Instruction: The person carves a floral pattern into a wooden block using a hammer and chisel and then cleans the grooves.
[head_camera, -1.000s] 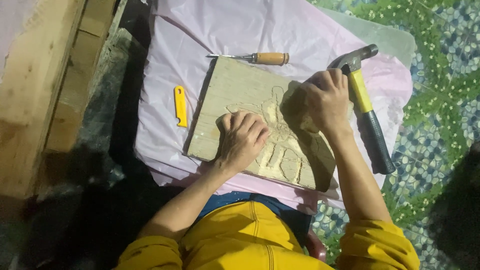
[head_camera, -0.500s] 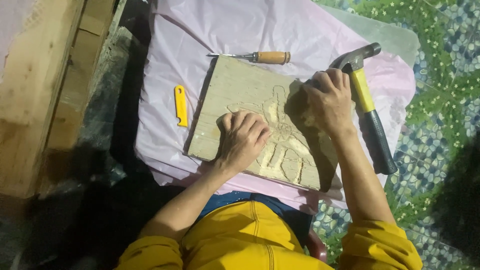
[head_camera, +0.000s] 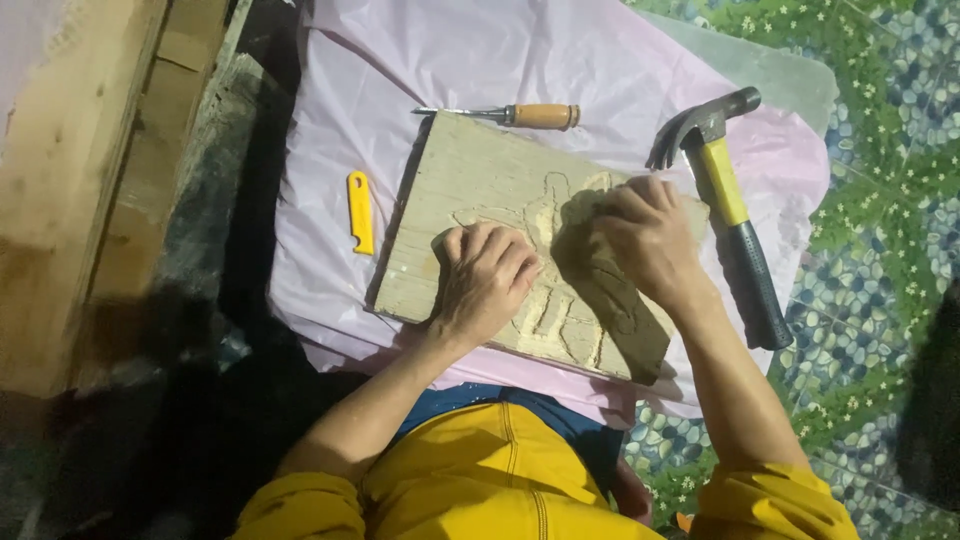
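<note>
Wooden board (head_camera: 480, 190) with a carved relief lies on a pink plastic sheet (head_camera: 560, 60) spread over the floor, just in front of the person's lap. Its figure outline (head_camera: 545, 205) is already cut in across the middle and near part, with pale chips along the grooves, while the far left area is plain; so, by my judgement, the carving is well along but not finished. Left hand (head_camera: 487, 280) rests curled on the board's near left part, fingers bent, pressing it down and gripping nothing. Right hand (head_camera: 650, 235) is closed over the relief near the right edge; whether it holds something small I cannot tell. Unused lie a wooden-handled chisel (head_camera: 515, 115) at the far edge, a claw hammer (head_camera: 730, 210) to the right, and a yellow cutter (head_camera: 360, 212) to the left.
</note>
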